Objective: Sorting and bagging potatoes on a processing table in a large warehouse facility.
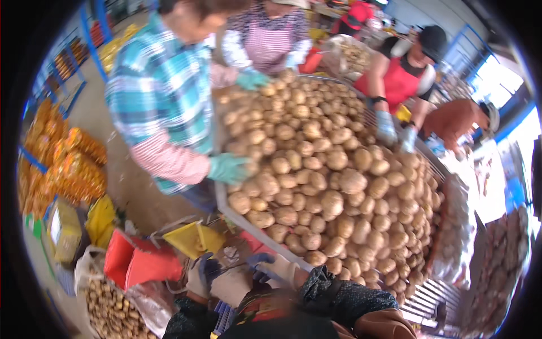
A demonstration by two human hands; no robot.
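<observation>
A large heap of potatoes (pixel 313 182) lies on a metal sorting table (pixel 250 231) before me. Close to my body, at the table's near left edge, are both my hands in white gloves with dark blue fingers. My left hand (pixel 203 273) is beside a red plastic container (pixel 148 262); my right hand (pixel 275 268) is next to the table's rim. A pale, blurred thing (pixel 230 284) lies between them, and I cannot tell whether either hand grips it. A yellow container (pixel 197 239) is just beyond my left hand.
Co-workers in gloves stand around the table; a person in a plaid shirt (pixel 165 97) is at the left. An open sack of small potatoes (pixel 112 309) stands at lower left, orange net bags (pixel 76 165) at far left. Slatted metal (pixel 436 296) and a full sack (pixel 455 229) are at the right.
</observation>
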